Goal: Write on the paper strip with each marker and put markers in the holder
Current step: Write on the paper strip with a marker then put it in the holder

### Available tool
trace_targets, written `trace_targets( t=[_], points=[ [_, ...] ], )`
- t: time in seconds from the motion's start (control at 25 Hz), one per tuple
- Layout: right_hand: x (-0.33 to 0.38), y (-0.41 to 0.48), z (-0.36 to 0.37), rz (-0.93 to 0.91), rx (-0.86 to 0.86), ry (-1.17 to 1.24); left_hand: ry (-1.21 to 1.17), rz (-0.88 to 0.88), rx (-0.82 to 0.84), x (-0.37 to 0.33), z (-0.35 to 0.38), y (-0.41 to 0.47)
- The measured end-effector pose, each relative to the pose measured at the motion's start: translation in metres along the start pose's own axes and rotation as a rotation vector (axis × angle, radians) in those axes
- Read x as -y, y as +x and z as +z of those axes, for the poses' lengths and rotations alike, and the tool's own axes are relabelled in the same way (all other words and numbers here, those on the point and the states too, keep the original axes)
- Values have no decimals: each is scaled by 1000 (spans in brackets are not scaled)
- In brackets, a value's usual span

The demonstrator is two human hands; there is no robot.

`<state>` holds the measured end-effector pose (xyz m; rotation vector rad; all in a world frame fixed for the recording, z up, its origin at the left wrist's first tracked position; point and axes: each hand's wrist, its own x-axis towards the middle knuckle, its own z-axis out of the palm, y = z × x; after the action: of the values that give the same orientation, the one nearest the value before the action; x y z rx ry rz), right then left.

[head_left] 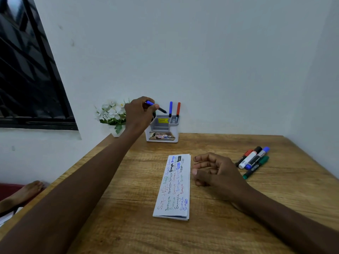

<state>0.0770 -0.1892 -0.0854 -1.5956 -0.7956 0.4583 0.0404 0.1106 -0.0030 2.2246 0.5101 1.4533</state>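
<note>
My left hand (139, 112) is raised just left of and above the white and grey holder (162, 133) at the table's back edge, and grips a blue-capped marker (159, 108) whose dark end points down toward the holder. A blue marker (170, 109) and a red marker (178, 109) stand upright in the holder's right slot. The folded paper strip (174, 186), covered with coloured handwriting, lies mid-table. My right hand (214, 170) rests beside the strip's right edge, fingers loosely curled, holding nothing. Several markers (254, 160) lie in a loose pile to the right.
A small pot of white flowers (111, 114) stands left of the holder, against the wall. The wooden table (128, 226) meets white walls behind and at right. A dark window is at upper left. A bare foot (27, 191) shows below the table's left edge.
</note>
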Motion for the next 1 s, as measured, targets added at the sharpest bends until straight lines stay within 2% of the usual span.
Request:
trace_targets(
  t=[0.32, 0.56, 0.8, 1.0],
  points=[
    [-4, 3, 0, -24, 12, -35, 100, -71, 108, 3, 29, 40],
    [-6, 4, -1, -29, 14, -48, 202, -9, 162, -8, 34, 62],
    [-5, 4, -1, -35, 25, -47, 206, -50, 288, 7, 50, 57],
    [-8, 5, -2, -42, 29, -23, 169, -113, 319, 18, 69, 53]
  ],
)
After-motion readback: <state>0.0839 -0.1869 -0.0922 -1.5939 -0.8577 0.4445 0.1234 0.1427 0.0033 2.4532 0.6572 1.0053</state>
